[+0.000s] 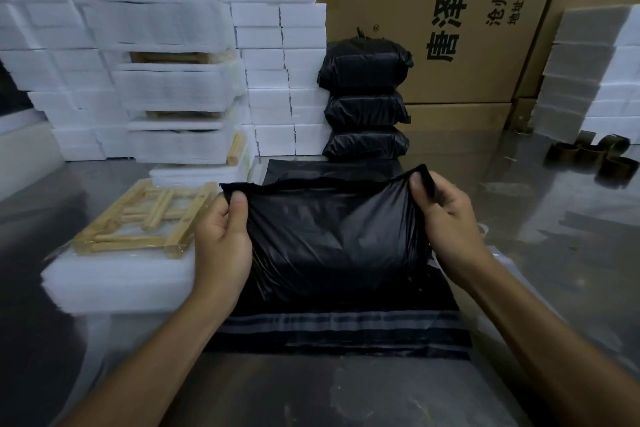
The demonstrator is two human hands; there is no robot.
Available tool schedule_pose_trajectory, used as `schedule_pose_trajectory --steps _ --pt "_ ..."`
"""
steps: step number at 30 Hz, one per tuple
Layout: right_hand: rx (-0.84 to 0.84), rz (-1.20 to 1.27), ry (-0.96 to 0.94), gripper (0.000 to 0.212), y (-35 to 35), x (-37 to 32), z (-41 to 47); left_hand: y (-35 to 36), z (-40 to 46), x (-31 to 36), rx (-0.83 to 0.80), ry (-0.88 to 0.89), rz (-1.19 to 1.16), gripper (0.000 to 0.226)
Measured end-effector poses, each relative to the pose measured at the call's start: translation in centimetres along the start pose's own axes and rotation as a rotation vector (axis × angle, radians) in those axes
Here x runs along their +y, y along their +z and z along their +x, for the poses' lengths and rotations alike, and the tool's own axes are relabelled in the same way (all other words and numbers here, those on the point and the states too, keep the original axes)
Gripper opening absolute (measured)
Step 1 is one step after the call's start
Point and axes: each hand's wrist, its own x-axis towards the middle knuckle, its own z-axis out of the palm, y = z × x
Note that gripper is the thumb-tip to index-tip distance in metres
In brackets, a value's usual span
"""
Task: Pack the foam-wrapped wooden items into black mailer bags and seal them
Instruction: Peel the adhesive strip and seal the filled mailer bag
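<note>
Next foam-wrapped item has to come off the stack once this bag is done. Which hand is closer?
Left. The left hand pinches the bag corner right beside the foam stack topped by the wooden frame. The right hand pinches the far corner, across the bag.

Readable print only on big cardboard box (450, 21) at 1 o'clock, behind stack of packed black bags. Print black, turned sideways, reading bottom to top. Largest line: "唐泽" then Latin "A" and part of second letter, cut by top edge. Smaller line beside it: "沧州唐泽", running out of frame. Smallest line: "地址:" then "河北", rest cut off. Small circled "®" mark at left of large characters, near 12 o'clock. Nothing else legible.
</note>
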Motion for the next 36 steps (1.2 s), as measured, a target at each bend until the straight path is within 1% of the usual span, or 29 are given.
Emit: schedule_pose_trajectory --steps 2,5,8,14,17,22,24,28,30,33,36 --pt "0.039 0.010 0.041 0.029 0.0 0.3 0.0 0.1 -0.2 0.2 0.005 0.035 0.031 0.044" --pt "0.056 0.017 0.089 0.037 0.3 0.2 0.1 0.1 -0.4 0.4 0.022 0.080 0.078 0.044" --pt "0.067 0.057 0.134 0.037 0.6 0.2 0.2 0.0 -0.4 0.5 0.019 0.098 0.093 0.045" --pt "0.111 0.096 0.232 0.024 0.4 1.3 0.3 0.3 -0.4 0.2 0.029 0.094 0.105 0.043" --pt "0.121 0.135 0.324 0.027 0.3 1.4 0.4 0.5 -0.4 0.1 0.056 0.036 0.143 0.046" --pt "0.079 0.227 0.557 0.030 0.0 1.0 0.4 0.8 -0.4 -0.4 0.065 -0.108 0.167 0.048" --pt "0.077 0.235 0.603 0.032 -0.2 1.2 0.5 1.0 -0.4 -0.8 0.065 -0.154 0.159 0.048" --pt "0.086 0.218 0.617 0.032 -0.2 1.5 0.6 1.1 -0.1 -1.6 0.040 -0.243 0.123 0.048" --pt "0.087 0.182 0.606 0.030 -0.3 1.8 0.6 1.1 -0.2 -1.9 0.015 -0.258 0.152 0.045" --pt "0.091 0.129 0.587 0.036 -0.3 2.2 0.7 1.4 -0.6 -2.1 -0.040 -0.209 0.277 0.048" --pt "0.111 0.099 0.582 0.041 -0.2 2.1 0.8 1.5 -0.6 -2.1 -0.093 -0.178 0.337 0.054"
